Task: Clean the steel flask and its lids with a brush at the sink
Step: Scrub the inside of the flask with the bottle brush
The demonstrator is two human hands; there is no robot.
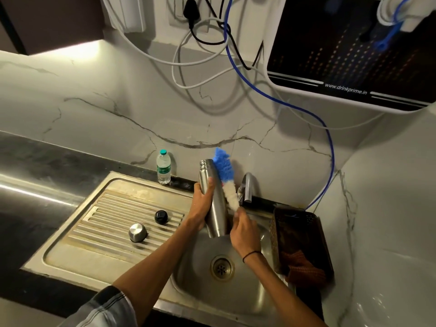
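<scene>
fingers (207, 185) grip flask (213, 199); brush (225, 178) alongside.

Uncapped flask (213, 197); brush (225, 177) alongside; lids (161, 216) apart

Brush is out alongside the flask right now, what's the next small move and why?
Probably tip the brush toward the flask mouth and push it in: the right hand holds it outside, against the flask's side; the left hand grips the uncapped flask.
</scene>
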